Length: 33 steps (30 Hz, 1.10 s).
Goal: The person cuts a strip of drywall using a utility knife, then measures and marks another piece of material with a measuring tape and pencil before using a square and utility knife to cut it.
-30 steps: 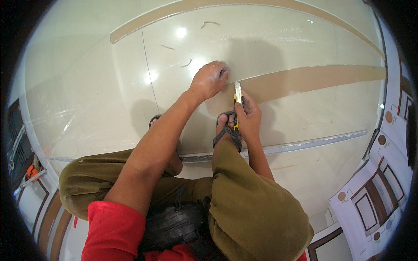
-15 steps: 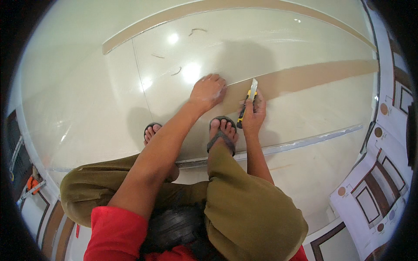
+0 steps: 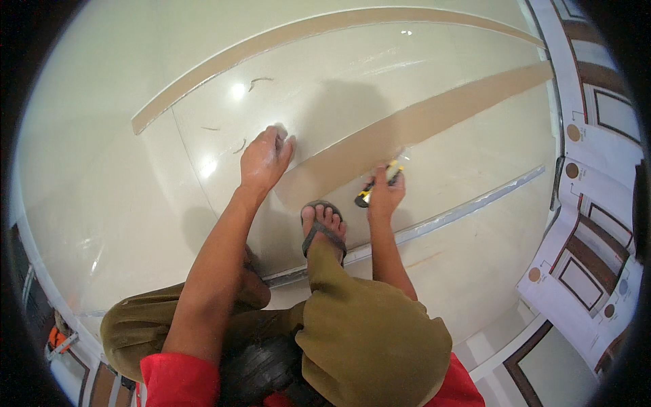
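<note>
- Right hand [image 3: 386, 188]: gripping yellow-black utility knife [image 3: 364, 197]; blade blurred, pointing far-right at the near edge of the wide brown strip [image 3: 420, 125].
- Left hand [image 3: 266, 161]: released, fingers loosely curled, thumb apart; just left of the strip's left end.
- Strip lies on floor [image 3: 102, 169], between far narrower strip [image 3: 224, 60] and near metal bar [image 3: 468, 205].
- Sandaled foot [image 3: 323, 230] between forearms.

On the glossy cream floor [image 3: 102, 183] before me lie thin curled scraps [image 3: 260, 79] and a long grey-white bar [image 3: 468, 207], with printed sheets [image 3: 597, 150] bearing drawings and brown discs at my right, a dark-bordered panel [image 3: 553, 363] beside them, and a small orange object [image 3: 57, 339] at my far left.
</note>
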Motion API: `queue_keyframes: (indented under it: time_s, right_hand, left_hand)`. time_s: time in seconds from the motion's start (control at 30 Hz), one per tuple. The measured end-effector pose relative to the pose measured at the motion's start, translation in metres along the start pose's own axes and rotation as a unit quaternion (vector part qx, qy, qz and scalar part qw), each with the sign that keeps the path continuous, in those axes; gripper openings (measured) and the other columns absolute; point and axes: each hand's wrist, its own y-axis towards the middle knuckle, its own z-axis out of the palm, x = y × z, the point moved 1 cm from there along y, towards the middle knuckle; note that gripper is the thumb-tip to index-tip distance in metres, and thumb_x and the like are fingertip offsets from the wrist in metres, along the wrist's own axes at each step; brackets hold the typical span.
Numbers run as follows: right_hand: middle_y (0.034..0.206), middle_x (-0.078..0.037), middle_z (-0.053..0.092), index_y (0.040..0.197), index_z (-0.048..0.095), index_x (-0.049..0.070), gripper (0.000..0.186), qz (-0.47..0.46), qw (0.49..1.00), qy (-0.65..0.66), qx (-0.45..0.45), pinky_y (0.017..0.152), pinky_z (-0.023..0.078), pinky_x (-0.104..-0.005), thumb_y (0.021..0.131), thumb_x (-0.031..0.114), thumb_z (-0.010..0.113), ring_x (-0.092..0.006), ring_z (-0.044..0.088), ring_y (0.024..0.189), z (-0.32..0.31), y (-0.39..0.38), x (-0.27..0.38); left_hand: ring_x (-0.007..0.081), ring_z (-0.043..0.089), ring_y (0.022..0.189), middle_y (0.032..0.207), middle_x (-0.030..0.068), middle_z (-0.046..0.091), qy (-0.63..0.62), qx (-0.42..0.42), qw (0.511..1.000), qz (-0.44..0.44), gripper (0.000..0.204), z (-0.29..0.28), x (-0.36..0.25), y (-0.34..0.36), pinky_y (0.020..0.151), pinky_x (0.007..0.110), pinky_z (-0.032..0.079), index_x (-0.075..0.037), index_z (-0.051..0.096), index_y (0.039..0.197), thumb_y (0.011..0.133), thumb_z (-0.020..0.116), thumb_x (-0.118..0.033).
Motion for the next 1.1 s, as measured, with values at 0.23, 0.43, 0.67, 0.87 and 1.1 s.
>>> queue_keyframes:
  time_s: [0.23, 0.43, 0.67, 0.87, 1.1]
  right_hand:
    - [0.091, -0.011, 0.066, 0.110, 0.055, 0.000, 0.027, -0.011, 0.997, -0.074, -0.031, 0.050, 0.057, -0.0342, 0.095, 0.012, 0.073, -0.0174, 0.067, 0.069, -0.007, 0.029, 0.024]
    - [0.104, -0.014, 0.070, 0.119, 0.054, 0.000, 0.031, 0.013, 1.000, -0.011, -0.027, 0.054, 0.059, -0.0364, 0.095, 0.010, 0.072, -0.0228, 0.072, 0.080, -0.002, 0.016, 0.032]
    - [0.109, -0.014, 0.071, 0.125, 0.053, 0.003, 0.035, 0.047, 0.998, 0.044, -0.028, 0.062, 0.060, -0.0393, 0.099, 0.013, 0.074, -0.0264, 0.075, 0.092, -0.011, 0.020, 0.026]
    - [0.105, -0.013, 0.072, 0.123, 0.052, 0.004, 0.028, -0.007, 0.996, 0.073, -0.045, 0.059, 0.058, -0.0390, 0.105, 0.018, 0.069, -0.0243, 0.074, 0.083, -0.007, 0.010, 0.043]
    - [0.096, -0.011, 0.070, 0.118, 0.047, 0.006, 0.020, -0.066, 0.979, -0.070, 0.178, 0.051, 0.054, -0.0328, 0.108, 0.016, 0.062, -0.0165, 0.067, 0.068, 0.005, -0.030, 0.059]
  left_hand:
    - [0.0400, 0.062, 0.117, 0.121, 0.0219, 0.064, 0.130, -0.002, 0.990, 0.059, 0.040, 0.054, 0.005, -0.046, 0.097, 0.051, 0.054, -0.002, 0.064, 0.114, 0.094, 0.075, -0.035]
    - [0.0418, 0.054, 0.130, 0.134, 0.0240, 0.058, 0.128, 0.065, 0.989, -0.045, 0.057, 0.047, -0.025, -0.053, 0.104, 0.057, 0.050, 0.000, 0.061, 0.124, 0.087, 0.082, -0.037]
    - [0.0430, 0.063, 0.120, 0.123, 0.0237, 0.066, 0.088, 0.126, 0.988, -0.024, 0.067, 0.026, -0.019, -0.039, 0.102, 0.053, 0.053, -0.002, 0.058, 0.121, 0.078, 0.089, -0.042]
    - [0.0404, 0.071, 0.104, 0.108, 0.0181, 0.071, 0.062, 0.140, 0.988, -0.029, 0.054, 0.002, -0.032, -0.035, 0.087, 0.051, 0.059, -0.007, 0.057, 0.115, 0.078, 0.090, -0.029]
    - [0.0379, 0.069, 0.099, 0.102, 0.0124, 0.067, 0.046, -0.058, 0.990, 0.116, 0.032, -0.011, -0.025, -0.025, 0.081, 0.050, 0.058, -0.010, 0.062, 0.110, 0.088, 0.081, -0.021]
